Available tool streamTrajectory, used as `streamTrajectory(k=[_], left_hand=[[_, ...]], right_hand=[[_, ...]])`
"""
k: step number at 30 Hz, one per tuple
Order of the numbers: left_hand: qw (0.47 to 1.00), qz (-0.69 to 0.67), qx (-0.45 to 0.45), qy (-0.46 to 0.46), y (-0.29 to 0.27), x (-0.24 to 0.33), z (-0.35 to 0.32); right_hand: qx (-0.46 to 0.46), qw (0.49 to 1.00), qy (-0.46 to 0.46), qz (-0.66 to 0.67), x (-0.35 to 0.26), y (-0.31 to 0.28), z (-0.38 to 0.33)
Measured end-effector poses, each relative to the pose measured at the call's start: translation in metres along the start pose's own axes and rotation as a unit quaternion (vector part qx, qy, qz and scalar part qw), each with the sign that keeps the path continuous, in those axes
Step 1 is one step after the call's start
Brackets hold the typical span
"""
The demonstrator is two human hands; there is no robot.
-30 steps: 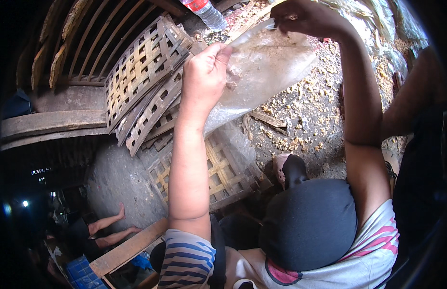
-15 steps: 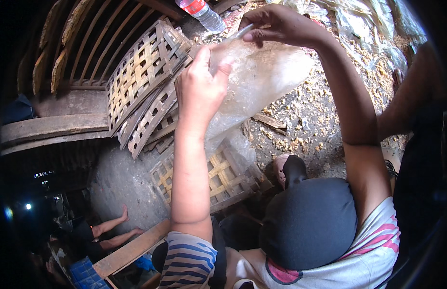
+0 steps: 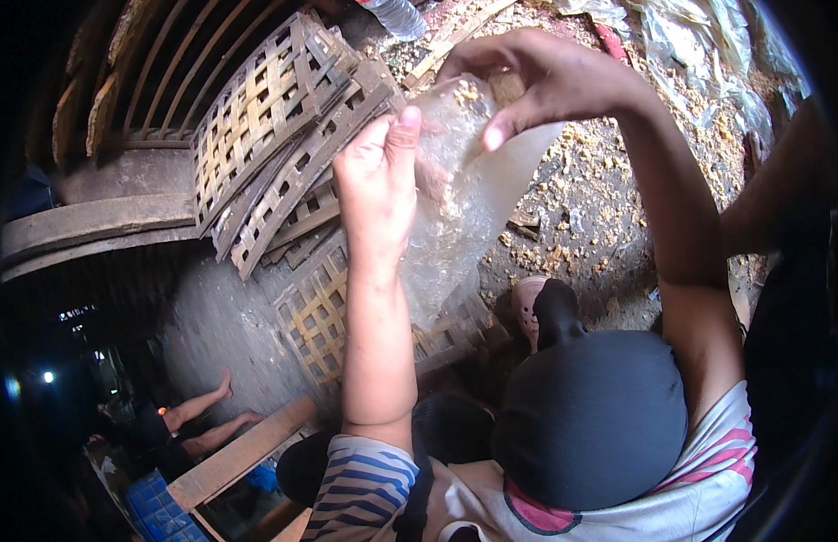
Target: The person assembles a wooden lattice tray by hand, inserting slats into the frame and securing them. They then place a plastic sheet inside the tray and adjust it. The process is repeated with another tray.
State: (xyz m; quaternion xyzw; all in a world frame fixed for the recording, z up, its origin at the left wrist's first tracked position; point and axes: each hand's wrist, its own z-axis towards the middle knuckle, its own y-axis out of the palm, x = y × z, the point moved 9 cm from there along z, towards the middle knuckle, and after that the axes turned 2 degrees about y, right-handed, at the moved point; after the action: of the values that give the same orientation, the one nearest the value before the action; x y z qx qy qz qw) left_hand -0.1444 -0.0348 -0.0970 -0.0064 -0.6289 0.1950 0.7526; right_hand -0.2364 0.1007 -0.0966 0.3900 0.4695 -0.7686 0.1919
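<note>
A cloudy, clear plastic bag (image 3: 455, 217) hangs in front of me, its upper end between my hands and its lower part over a woven bamboo tray (image 3: 315, 316). My left hand (image 3: 378, 172) is closed on the bag's left edge, thumb up; some of its fingers are hidden. At the bag's top right is my right hand (image 3: 554, 81), its thumb and curved fingers spread apart. A small brown patch shows in that gap; I cannot tell whether it is held or lies behind. Yellowish crumbs show near the bag's top.
Woven slatted trays (image 3: 256, 99) are stacked at the left, beside a wooden ledge (image 3: 102, 221). Yellowish crumbs (image 3: 581, 199) cover the floor, with crumpled plastic (image 3: 690, 45) and a bottle (image 3: 396, 16) farther off. Another person's legs (image 3: 202, 415) show lower left.
My right hand has moved down and its pinch on the bag's edge has opened. My left hand has shifted slightly right and down. The bag hangs narrower and steeper.
</note>
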Motion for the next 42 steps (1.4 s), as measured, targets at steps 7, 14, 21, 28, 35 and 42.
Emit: streamTrajectory(k=[7,14,21,28,35,42], left_hand=[[0.996,0.049,-0.002,-0.068,0.000,-0.015,-0.023],[0.996,0.067,0.027,-0.060,-0.009,-0.025,-0.015],[0.999,-0.006,-0.006,-0.035,0.000,-0.024,-0.008],[0.979,-0.076,-0.133,-0.134,0.005,-0.053,-0.012],[0.958,-0.243,-0.145,-0.050,-0.001,-0.049,-0.011],[0.987,0.104,-0.116,-0.027,0.002,-0.026,0.001]], right_hand=[[-0.010,1.000,0.001,0.008,0.001,0.021,0.014],[0.177,0.942,0.029,-0.284,0.009,-0.031,0.003],[-0.010,0.993,0.065,-0.098,0.000,0.035,0.027],[0.087,0.994,0.032,-0.062,0.032,-0.007,0.015],[0.082,0.950,-0.116,-0.277,-0.038,0.052,0.036],[0.110,0.913,0.000,-0.393,0.048,0.004,0.019]])
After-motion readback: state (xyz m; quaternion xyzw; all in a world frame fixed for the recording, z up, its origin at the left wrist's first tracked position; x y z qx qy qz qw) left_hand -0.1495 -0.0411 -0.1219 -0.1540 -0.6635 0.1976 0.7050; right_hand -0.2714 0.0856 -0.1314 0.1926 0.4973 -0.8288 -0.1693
